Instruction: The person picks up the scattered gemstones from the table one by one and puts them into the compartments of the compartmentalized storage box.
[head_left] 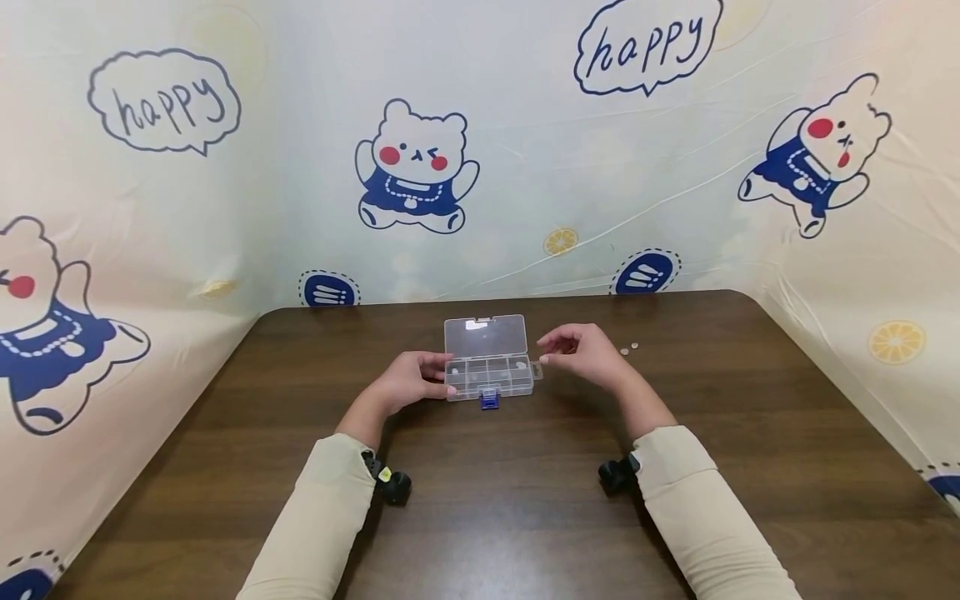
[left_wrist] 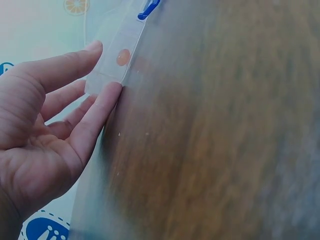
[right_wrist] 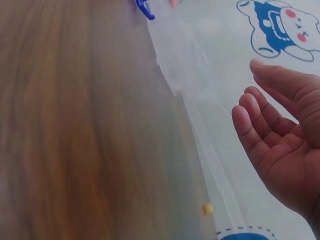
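A clear plastic compartment box (head_left: 487, 388) with a blue latch (head_left: 489, 401) lies on the table, its lid (head_left: 486, 337) raised at the back. Small pale round pieces (head_left: 521, 365) sit in a left and a right compartment. My left hand (head_left: 408, 382) grips the box's left end, thumb at the front and fingers behind. In the left wrist view an orange-toned oval (left_wrist: 123, 57) shows at the box. Just right of the box, my right hand (head_left: 581, 354) hovers with loosely bent fingers; I see nothing in it. Two small pale round pieces (head_left: 625, 352) lie on the table beyond it.
The dark wooden table (head_left: 487, 492) reaches back to a hanging cloth (head_left: 517, 167) printed with bears and lettering, which also surrounds both sides. A small hanging tab (head_left: 537, 372) sticks out from the box's right end. Both wrists carry small black cameras (head_left: 618, 476).
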